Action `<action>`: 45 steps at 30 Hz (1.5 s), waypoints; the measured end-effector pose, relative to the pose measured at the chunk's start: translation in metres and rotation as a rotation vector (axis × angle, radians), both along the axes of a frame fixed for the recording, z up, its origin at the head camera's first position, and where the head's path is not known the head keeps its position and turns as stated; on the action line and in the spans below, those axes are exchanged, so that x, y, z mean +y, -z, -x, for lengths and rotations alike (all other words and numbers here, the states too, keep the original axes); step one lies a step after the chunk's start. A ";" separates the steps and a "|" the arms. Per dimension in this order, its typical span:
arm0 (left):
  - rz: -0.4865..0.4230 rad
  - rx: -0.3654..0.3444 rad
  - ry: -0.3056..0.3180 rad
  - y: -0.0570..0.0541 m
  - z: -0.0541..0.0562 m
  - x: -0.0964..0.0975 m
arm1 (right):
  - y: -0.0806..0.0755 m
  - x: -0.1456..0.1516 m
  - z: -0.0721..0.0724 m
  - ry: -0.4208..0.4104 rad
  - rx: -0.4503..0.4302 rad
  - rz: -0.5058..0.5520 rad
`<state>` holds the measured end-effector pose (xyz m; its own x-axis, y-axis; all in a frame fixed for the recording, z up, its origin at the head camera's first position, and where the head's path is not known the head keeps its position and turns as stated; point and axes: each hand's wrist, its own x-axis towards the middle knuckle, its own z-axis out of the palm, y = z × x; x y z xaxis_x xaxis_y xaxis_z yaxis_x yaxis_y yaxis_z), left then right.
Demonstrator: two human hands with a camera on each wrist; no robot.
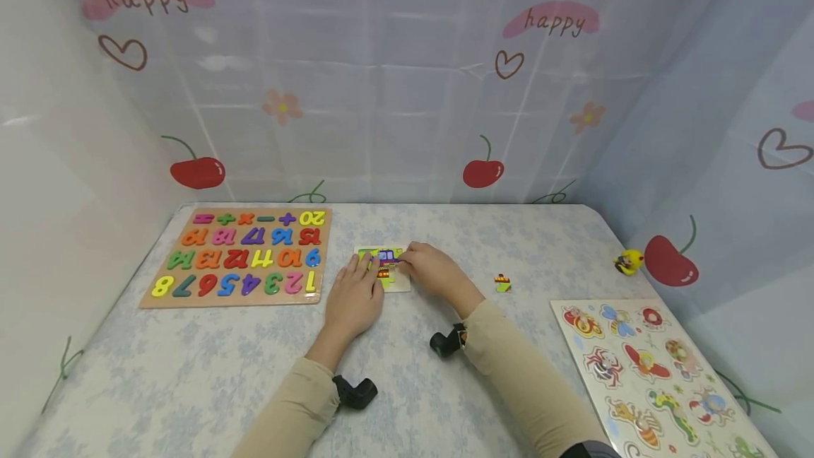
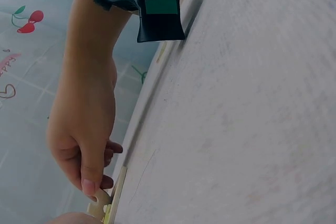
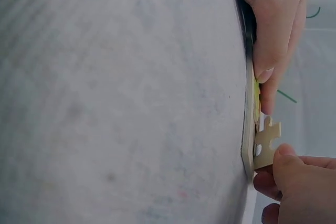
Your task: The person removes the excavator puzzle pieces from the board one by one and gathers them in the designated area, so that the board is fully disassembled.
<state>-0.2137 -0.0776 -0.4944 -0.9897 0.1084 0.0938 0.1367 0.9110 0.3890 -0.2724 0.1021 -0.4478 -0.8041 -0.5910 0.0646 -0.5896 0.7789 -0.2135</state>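
A small jigsaw puzzle board [image 1: 399, 286] with a purple vehicle picture lies mid-table. My left hand [image 1: 355, 295] rests on its left part, fingers fairly straight over the pieces. At the board's right side my right hand [image 1: 437, 273] pinches a jigsaw piece between thumb and fingers. In the right wrist view this jigsaw piece [image 3: 265, 153] stands tilted up at the board's edge, its pale back showing. The left wrist view shows the right hand [image 2: 86, 114] holding it from above. One loose jigsaw piece [image 1: 503, 284] lies on the table to the right.
A wooden number board [image 1: 326, 253] with coloured numerals lies at the left. An insect picture board [image 1: 566, 316] sits at the front right, and a small yellow toy [image 1: 628, 261] by the right edge. Printed curtains [image 1: 394, 126] hang behind the table.
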 end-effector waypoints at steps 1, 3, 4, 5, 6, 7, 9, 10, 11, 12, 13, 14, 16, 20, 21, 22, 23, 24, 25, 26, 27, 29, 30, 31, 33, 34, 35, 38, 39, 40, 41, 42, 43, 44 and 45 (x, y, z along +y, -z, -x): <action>-0.001 0.000 0.001 0.000 0.000 0.000 | 0.001 0.000 0.001 0.001 -0.006 0.012; -0.005 -0.001 0.002 -0.001 0.000 0.000 | 0.002 0.000 0.002 0.008 -0.028 0.048; -0.007 -0.001 0.003 -0.001 0.000 0.000 | 0.002 0.000 0.003 0.014 -0.049 0.074; -0.008 -0.002 0.004 -0.002 0.000 0.000 | 0.003 0.000 0.003 0.023 -0.074 0.100; -0.009 -0.004 0.004 -0.002 0.000 0.000 | 0.004 -0.001 0.004 0.038 -0.100 0.128; -0.010 -0.004 0.005 -0.002 -0.001 0.001 | 0.004 -0.001 0.004 0.059 -0.130 0.159; -0.008 -0.005 0.004 -0.002 -0.001 0.001 | 0.005 -0.002 0.004 0.108 -0.187 0.225; -0.007 -0.005 0.003 -0.002 -0.001 0.001 | 0.006 -0.003 0.003 0.135 -0.212 0.254; -0.005 -0.006 0.002 -0.002 -0.001 0.001 | 0.006 -0.003 0.003 0.163 -0.238 0.286; -0.004 -0.007 0.000 -0.002 -0.001 0.001 | 0.006 -0.004 0.003 0.190 -0.265 0.318; -0.005 -0.007 -0.001 -0.002 -0.001 0.001 | 0.007 -0.005 0.002 0.216 -0.284 0.346; -0.005 -0.006 -0.002 -0.002 -0.001 0.001 | 0.007 -0.006 0.002 0.237 -0.298 0.372; -0.011 -0.006 -0.003 -0.002 -0.001 0.001 | 0.007 -0.007 0.002 0.272 -0.318 0.408; -0.018 -0.001 -0.001 -0.001 -0.002 0.001 | 0.008 -0.009 0.002 0.310 -0.323 0.433; -0.019 0.000 -0.001 -0.001 -0.002 0.001 | 0.009 -0.010 0.002 0.317 -0.330 0.440; -0.018 0.001 -0.001 -0.001 -0.001 0.001 | 0.009 -0.010 0.002 0.324 -0.338 0.446; -0.016 0.001 -0.002 -0.001 -0.001 0.001 | 0.009 -0.010 0.002 0.333 -0.349 0.452; -0.014 0.001 -0.003 -0.001 -0.001 0.001 | 0.009 -0.010 0.002 0.342 -0.362 0.458; -0.014 0.002 -0.003 -0.001 -0.001 0.001 | 0.009 -0.010 0.003 0.352 -0.376 0.464; -0.014 0.002 -0.004 -0.001 -0.001 0.001 | 0.009 -0.010 0.003 0.360 -0.385 0.469; -0.015 0.003 -0.004 -0.001 -0.001 0.001 | 0.008 -0.010 0.004 0.366 -0.393 0.473; -0.014 0.003 -0.004 -0.001 -0.001 0.001 | 0.007 -0.011 0.004 0.382 -0.408 0.475; -0.014 0.003 -0.004 -0.001 -0.001 0.001 | 0.006 -0.011 0.004 0.389 -0.415 0.474; -0.015 0.003 -0.003 -0.001 -0.001 0.001 | 0.006 -0.012 0.005 0.396 -0.422 0.474; -0.018 0.002 -0.003 -0.001 -0.001 0.001 | 0.005 -0.012 0.005 0.404 -0.432 0.472; -0.020 0.003 -0.003 -0.001 -0.002 0.001 | 0.005 -0.012 0.004 0.404 -0.438 0.472; -0.023 0.004 -0.004 -0.002 -0.002 0.001 | 0.004 -0.012 0.004 0.403 -0.441 0.473; -0.031 0.007 -0.003 -0.002 -0.002 0.001 | 0.004 -0.010 0.004 0.392 -0.454 0.485; -0.032 0.007 -0.003 -0.002 -0.002 0.001 | 0.004 -0.010 0.004 0.388 -0.457 0.489; -0.031 0.008 -0.003 -0.002 -0.002 0.001 | 0.004 -0.010 0.003 0.384 -0.462 0.494; -0.030 0.008 -0.002 -0.002 -0.002 0.001 | 0.004 -0.009 0.003 0.382 -0.470 0.499; -0.028 0.008 -0.001 -0.002 -0.001 0.000 | 0.004 -0.009 0.004 0.380 -0.478 0.503; -0.026 0.007 -0.001 -0.002 -0.001 0.000 | 0.005 -0.009 0.004 0.380 -0.484 0.505; -0.023 0.006 0.000 -0.002 -0.001 0.000 | 0.005 -0.009 0.004 0.380 -0.491 0.507; -0.023 0.005 0.001 -0.002 -0.001 0.000 | 0.005 -0.009 0.004 0.382 -0.497 0.508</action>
